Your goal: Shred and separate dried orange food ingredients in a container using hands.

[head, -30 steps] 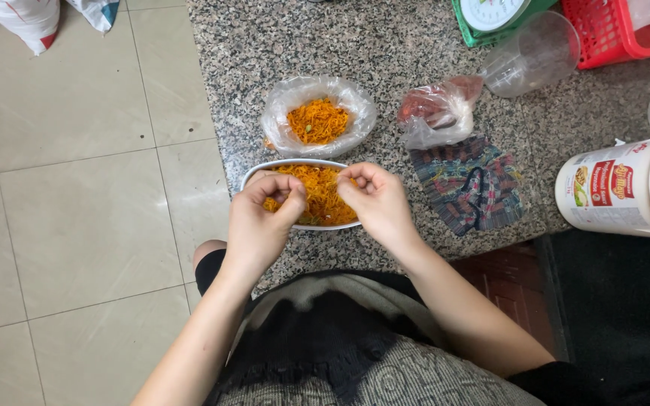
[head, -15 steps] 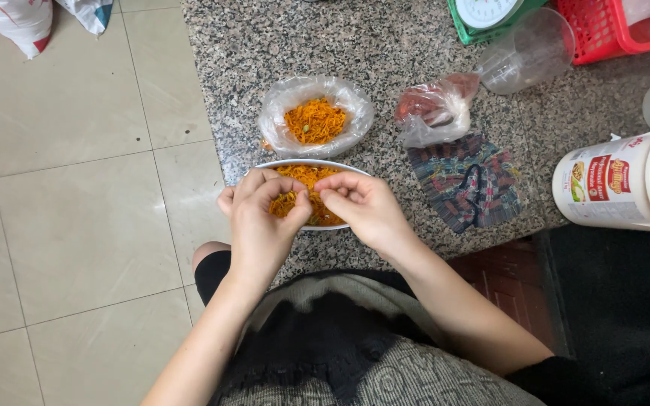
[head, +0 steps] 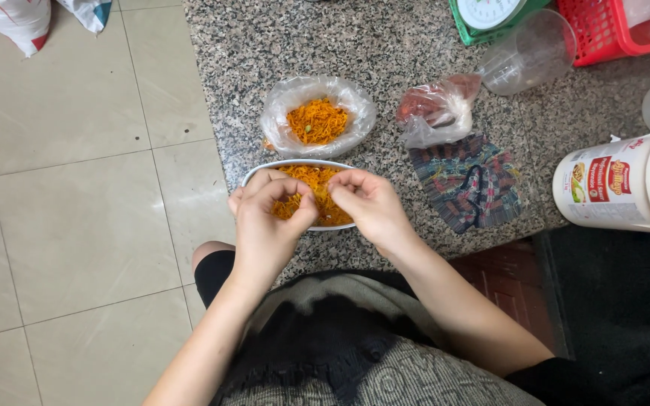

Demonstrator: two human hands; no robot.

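A white oval bowl (head: pixel 261 174) of orange shredded strands (head: pixel 317 180) sits at the near edge of a speckled granite counter (head: pixel 385 53). Both my hands are over it. My left hand (head: pixel 268 218) pinches a small clump of the strands between thumb and fingers. My right hand (head: pixel 366 203) is curled beside it, fingertips touching the same clump. Behind the bowl lies an open clear plastic bag (head: pixel 287 101) holding more orange strands (head: pixel 317 120).
A clear bag of red pieces (head: pixel 434 109) and a patterned cloth (head: pixel 468 180) lie to the right. A large white tub (head: pixel 626 184), clear cup (head: pixel 528 53), green scale (head: pixel 490 15) and red basket (head: pixel 611 30) stand further right. Tiled floor (head: pixel 77 210) is on the left.
My hands have drawn closer together over the bowl, and the left hand has shifted slightly toward me while picking at the strands.
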